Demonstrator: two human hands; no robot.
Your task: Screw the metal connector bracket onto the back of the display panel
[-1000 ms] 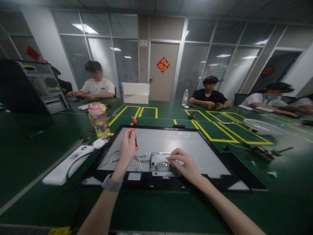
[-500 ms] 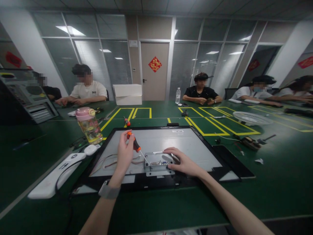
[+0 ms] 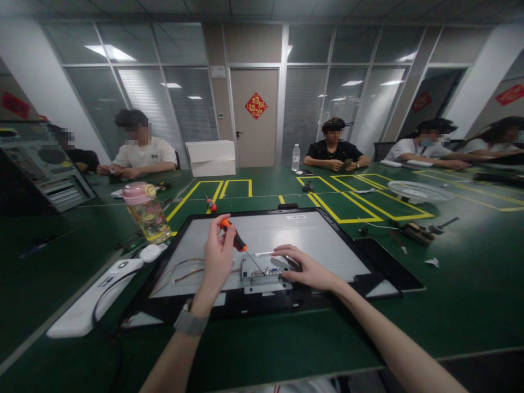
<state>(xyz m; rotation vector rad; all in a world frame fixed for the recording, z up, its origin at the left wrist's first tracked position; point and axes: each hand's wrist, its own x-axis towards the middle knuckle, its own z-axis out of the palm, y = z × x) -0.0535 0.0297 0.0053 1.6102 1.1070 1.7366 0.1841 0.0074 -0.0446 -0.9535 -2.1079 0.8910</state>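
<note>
Left hand [image 3: 220, 248]: grip closed round the orange-and-black screwdriver [image 3: 238, 239], fingers and thumb wrapped on the handle, shaft slanting down to the right. Tip is at the row of connectors [image 3: 270, 272] on the metal box [image 3: 246, 274]; can't tell if it actually touches

Right hand [image 3: 305, 267]: grip part-open, thumb and fingers apart over the right end of the box, thumb just beside the blue connector. Can't tell whether it's clamped or only resting, the fingers hide that end

Box sits on the grey back of the black-framed panel [image 3: 319, 234], middle of its near half. Panel lies flat on the green worktop [image 3: 229, 355], central, close to the near edge. Thin cables [image 3: 186, 271] run over the panel's left part toward the box

Left of panel: long white device [image 3: 92, 303] with a black cord [image 3: 102, 292], and a pink-lidded bottle [image 3: 145, 215] near the panel's far left corner. Right of panel: black slab [image 3: 391, 265], just beside the frame. Small red item [image 3: 212, 204] past the panel's far edge. Co-workers seated along the worktop's far edge, white boxes [image 3: 210, 164] standing there too
</note>
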